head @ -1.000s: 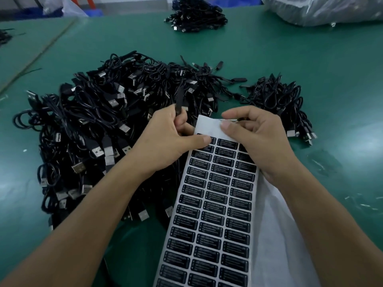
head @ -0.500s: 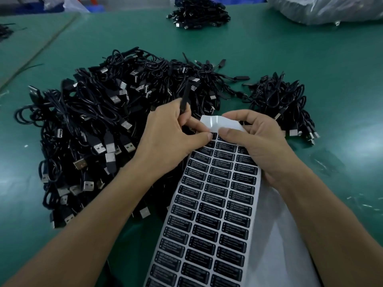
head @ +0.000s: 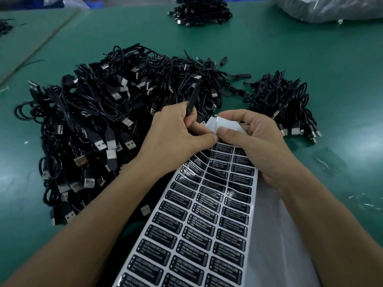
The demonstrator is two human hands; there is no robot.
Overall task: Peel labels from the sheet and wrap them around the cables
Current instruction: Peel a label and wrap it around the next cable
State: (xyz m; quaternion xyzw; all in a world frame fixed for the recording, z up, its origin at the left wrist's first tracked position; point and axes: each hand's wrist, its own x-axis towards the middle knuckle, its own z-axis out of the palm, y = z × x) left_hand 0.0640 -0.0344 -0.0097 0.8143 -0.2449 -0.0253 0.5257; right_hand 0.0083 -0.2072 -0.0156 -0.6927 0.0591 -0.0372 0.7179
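Green matting (head: 290, 59) covers the whole work surface. A seam (head: 43, 40) runs diagonally near the far left edge, where another green surface joins it. A broad heap of black USB cables (head: 99, 125) fills the left and middle of the surface, with a smaller bundle (head: 284, 100) just beside it on the right. A third pile (head: 199, 11) sits at the far edge, well apart from both, and a clear plastic bag (head: 331, 7) lies in the far right corner.

The label sheet (head: 199, 224) runs from the near edge up to the hands. Its rows of black labels (head: 204, 206) face up, and its right side lies over a white sheet (head: 279, 245). The left hand (head: 174, 137) has its fingers curled round a single cable (head: 193, 98), which sticks up above the heap, and its thumb tip meets the sheet's top. The right hand (head: 257, 146) pinches the blank, bent-over top end of the sheet, thumb on top.

Bare mat lies between the heap and the far pile, and down the right side, where small clear scraps (head: 325, 162) are scattered. A narrower bare strip runs along the left edge.
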